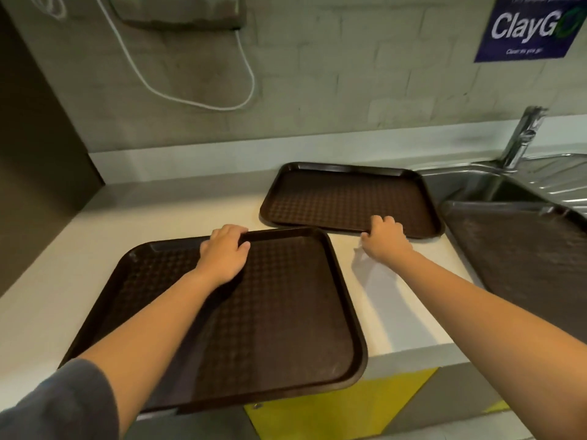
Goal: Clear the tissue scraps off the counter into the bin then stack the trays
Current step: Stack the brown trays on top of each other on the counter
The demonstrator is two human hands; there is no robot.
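Head view: our left hand (224, 254) grips near tray (222, 315) far rim; right hand (386, 238) pinches far tray (351, 198) near rim, at one o'clock, long axis three-to-nine.

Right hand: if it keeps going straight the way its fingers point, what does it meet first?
The right hand already grips the near rim of the far tray; beyond lies that tray's bed, probably.

I see a grey brick-pattern wall (317, 74) with a white cable (190, 101) looping down it and a blue "ClayGo" sign (527, 27) at upper right. A steel sink (495, 185) with its faucet (521, 138) sits right; a dark panel (35, 138) stands left.
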